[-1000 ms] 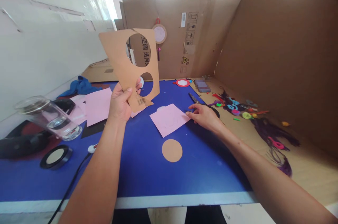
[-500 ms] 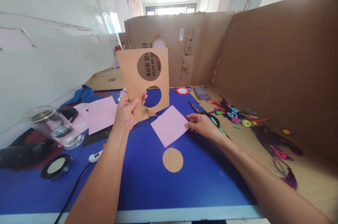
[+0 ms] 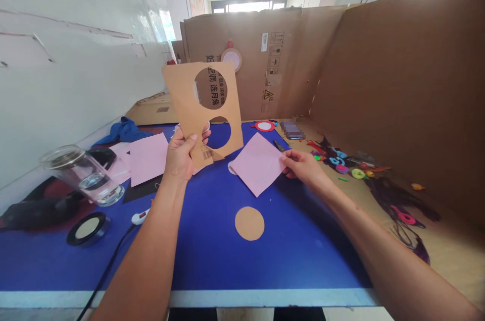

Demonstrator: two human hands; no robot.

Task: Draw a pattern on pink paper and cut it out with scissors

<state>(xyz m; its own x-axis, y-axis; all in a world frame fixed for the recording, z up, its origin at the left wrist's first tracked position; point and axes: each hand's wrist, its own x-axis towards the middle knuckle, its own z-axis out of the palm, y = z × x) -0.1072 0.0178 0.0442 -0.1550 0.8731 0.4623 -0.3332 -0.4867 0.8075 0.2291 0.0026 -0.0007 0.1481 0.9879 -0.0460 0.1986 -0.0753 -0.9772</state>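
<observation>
Head: left hand [image 3: 182,157] holds cardboard [image 3: 189,113], right hand [image 3: 304,167] pink paper [image 3: 257,164]

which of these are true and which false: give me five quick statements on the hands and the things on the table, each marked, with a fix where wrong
1. The left hand holds a cardboard piece with two large round holes. True.
2. The right hand is holding scissors. False: it pinches a pink sheet at a corner.
3. A cardboard disc lies on the blue tabletop, nearer the camera than that sheet. True.
4. The clear glass is to the right of the right hand. False: it is to the left of the left hand.
5. The red-rimmed white piece lies farther from the camera than the cardboard disc. True.
</observation>
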